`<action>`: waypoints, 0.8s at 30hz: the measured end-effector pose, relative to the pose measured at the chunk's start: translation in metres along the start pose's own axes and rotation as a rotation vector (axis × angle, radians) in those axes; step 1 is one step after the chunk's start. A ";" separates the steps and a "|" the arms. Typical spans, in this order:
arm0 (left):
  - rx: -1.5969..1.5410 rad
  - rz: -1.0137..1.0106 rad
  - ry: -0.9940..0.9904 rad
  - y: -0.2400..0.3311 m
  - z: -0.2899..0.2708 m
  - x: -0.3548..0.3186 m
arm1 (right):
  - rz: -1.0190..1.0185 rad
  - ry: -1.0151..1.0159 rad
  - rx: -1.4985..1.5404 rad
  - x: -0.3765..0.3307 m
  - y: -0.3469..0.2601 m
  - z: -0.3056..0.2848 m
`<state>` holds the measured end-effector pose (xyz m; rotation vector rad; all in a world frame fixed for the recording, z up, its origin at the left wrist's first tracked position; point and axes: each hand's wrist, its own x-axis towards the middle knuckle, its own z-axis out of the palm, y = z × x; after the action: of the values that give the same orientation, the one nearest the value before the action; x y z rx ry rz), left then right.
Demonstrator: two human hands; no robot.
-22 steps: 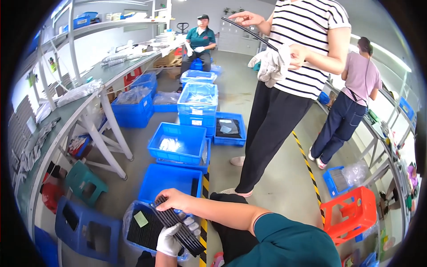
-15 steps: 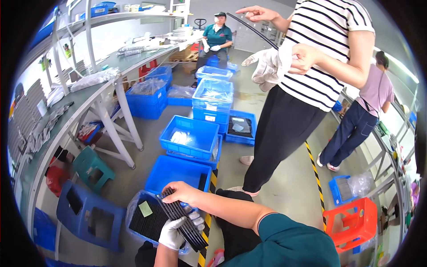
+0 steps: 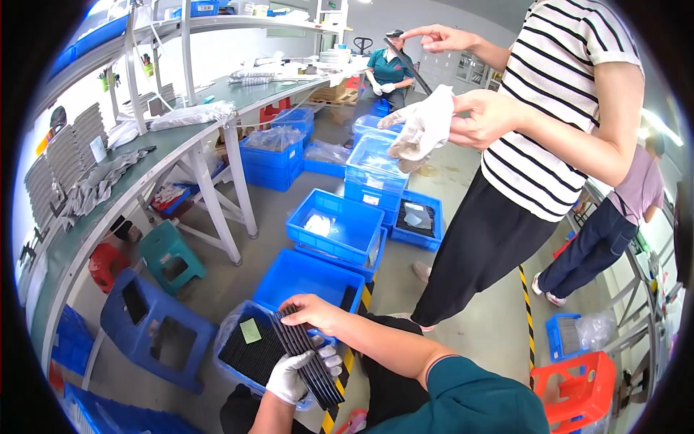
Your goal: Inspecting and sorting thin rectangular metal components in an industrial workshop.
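A bundle of long, thin black strips is held between my two hands above a lined blue bin. My left hand, in a white glove, wraps round the lower part of the bundle. At its upper end, my bare right hand grips the strips with thumb and fingers. More black strips fill the bin beneath, with a pale green paper slip on top. Just beyond stands a blue bin with a few dark pieces at its right side.
A person in a striped shirt stands close at right, holding a black strip and a white glove. Blue bins are stacked ahead. A blue stool, a teal stool and a workbench stand left; an orange stool right.
The whole view has shifted, so the scene sits further right. Both my hands keep hold of the black strips. The standing person's hands have moved slightly with the strip and glove.
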<state>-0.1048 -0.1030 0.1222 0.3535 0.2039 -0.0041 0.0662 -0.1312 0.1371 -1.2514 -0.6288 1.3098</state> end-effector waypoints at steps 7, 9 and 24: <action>-0.002 0.001 0.028 0.000 0.007 0.000 | -0.039 0.000 -0.007 0.002 0.003 -0.002; -0.002 0.002 0.050 -0.001 0.007 -0.002 | -0.049 0.000 -0.011 0.001 0.004 -0.002; 0.023 0.050 0.009 0.002 0.017 0.001 | -0.103 0.022 -0.064 0.002 -0.009 -0.004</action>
<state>-0.1004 -0.1070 0.1386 0.3817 0.2037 0.0445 0.0737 -0.1294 0.1436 -1.2669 -0.7152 1.1970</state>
